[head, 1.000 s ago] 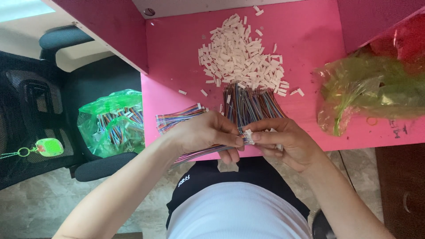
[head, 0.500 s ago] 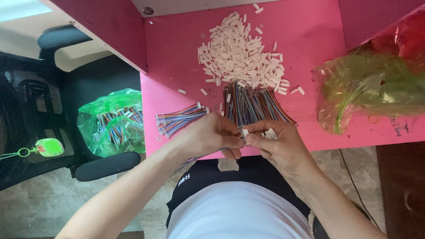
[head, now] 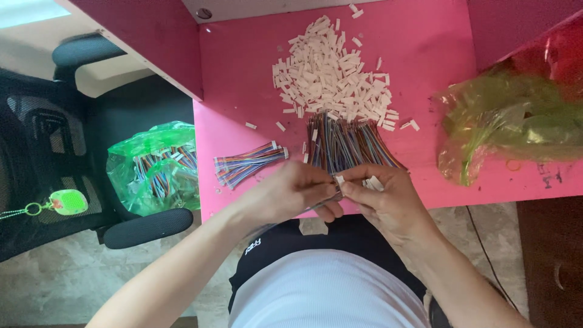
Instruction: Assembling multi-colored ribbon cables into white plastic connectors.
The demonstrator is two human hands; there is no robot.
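While both hands — left hand (head: 291,193), right hand (head: 388,200) — pinch one small white plastic connector (head: 339,180), striped wires (head: 346,146) fan behind.

Pink desk (head: 437,54); white connectors (head: 331,76); striped multicolour wires (head: 349,146); green bags (head: 155,167), one perhaps yellowish; black chair (head: 73,158).

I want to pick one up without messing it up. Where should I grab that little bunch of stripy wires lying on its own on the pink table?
Probably pinch the small wire bunch across its middle, coming from above. It lies flat on the pink table, slanted, with white plugs at its upper right end and loose ends fanning at the lower left. The middle is tightest, and bare table lies along both sides, so fingers fit there.
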